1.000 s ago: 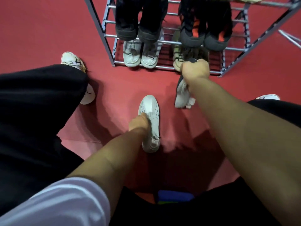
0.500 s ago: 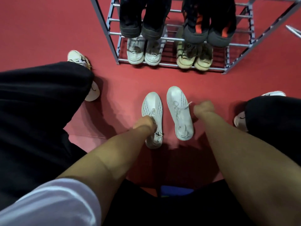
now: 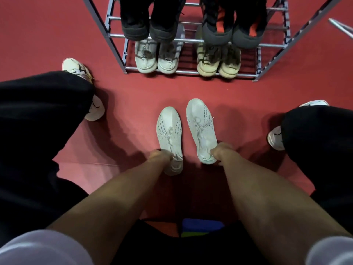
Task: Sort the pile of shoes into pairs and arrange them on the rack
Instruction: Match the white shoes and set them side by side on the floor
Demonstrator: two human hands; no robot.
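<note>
**Inspector:** Step in hand, by my judgement — collecting one matched pair from the red floor [image 3: 133, 88]. The left hand [image 3: 160, 156] is closed on the heel end of a white knit lace-up trainer [image 3: 169, 131]; the right hand [image 3: 221, 151] is closed on the heel end of its twin white knit trainer [image 3: 201, 127]. The two lie side by side, toes toward the grey metal tube rack [image 3: 191, 72], near it but clear of it.

**Clerk:** Are they lifted?

**Inspector:** Cannot tell; both appear to rest on the floor. Fingers are largely hidden behind the knuckles, so depth of grip is unconfirmed.

**Clerk:** Rack condition?

**Inspector:** Bottom tier holds a pale grey pair [image 3: 156, 56] at left and a beige pair [image 3: 218, 60] at right. The tier above holds a black pair [image 3: 150, 25] and a black pair with orange panels [image 3: 233, 25]. Both tiers look full across.

**Clerk:** Next move?

**Inspector:** Likely raising both trainers together and finding a free tier — which would have to be higher up, and the rack's upper part is cut off by the frame edge.

**Clerk:** Other limits?

**Inspector:** The person's black trouser legs cover much of both sides; only their own white shoes peep out.
</note>
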